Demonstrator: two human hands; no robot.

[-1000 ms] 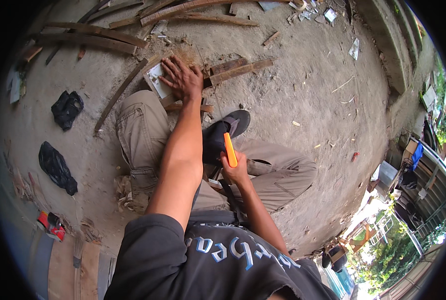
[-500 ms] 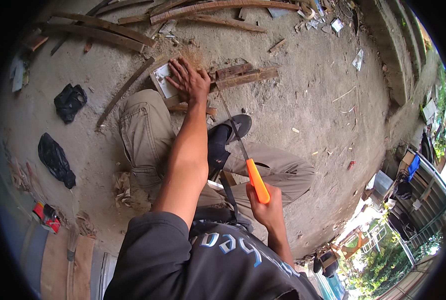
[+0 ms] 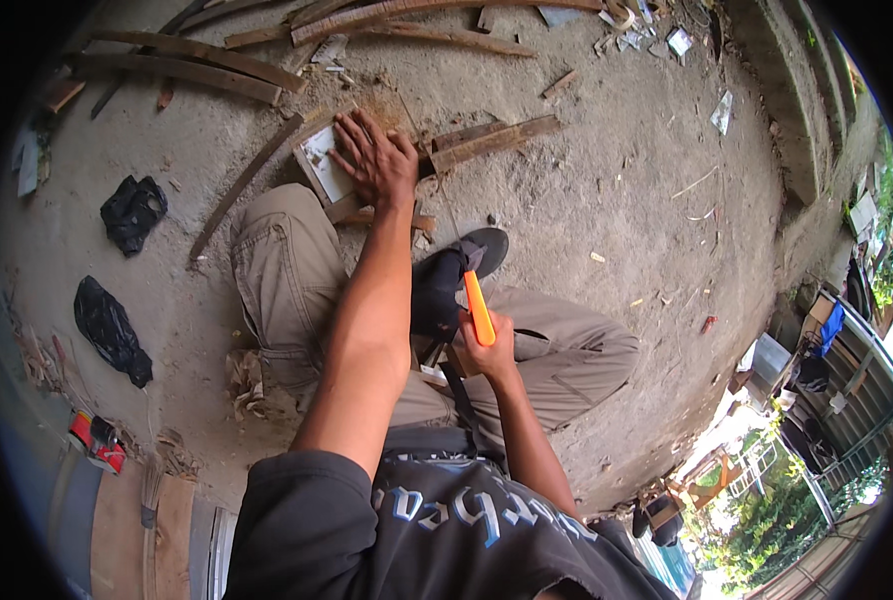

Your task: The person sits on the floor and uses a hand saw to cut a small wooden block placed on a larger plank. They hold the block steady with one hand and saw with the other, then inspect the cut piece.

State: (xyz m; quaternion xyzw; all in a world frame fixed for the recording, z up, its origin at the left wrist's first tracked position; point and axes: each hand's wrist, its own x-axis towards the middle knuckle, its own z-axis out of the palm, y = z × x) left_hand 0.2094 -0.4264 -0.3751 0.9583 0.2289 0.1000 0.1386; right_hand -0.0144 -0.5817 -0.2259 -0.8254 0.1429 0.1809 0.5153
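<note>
My right hand (image 3: 491, 350) is wrapped round the orange handle (image 3: 479, 308) of a handsaw. Its blade is seen edge-on as a thin dark line (image 3: 450, 208) running up to a brown wooden strip (image 3: 502, 143). My left hand (image 3: 377, 165) lies flat with fingers spread, pressing down at the left end of that strip. Beneath its fingers is a small wooden frame (image 3: 314, 180) with a white panel (image 3: 326, 160). How the strip rests under my palm is hidden. A short wood offcut (image 3: 424, 222) lies just below my left wrist.
My folded legs (image 3: 567, 350) and dark shoe (image 3: 488, 250) are close to the saw. Long boards (image 3: 182, 75) lie at the far left and along the top. Black plastic bags (image 3: 112, 325) are on the left ground; a concrete step (image 3: 782, 110) rises at right.
My right hand has pushed the saw forward and slightly left, so the handle is nearer the wooden strip. My left hand stays pressed in the same place.
</note>
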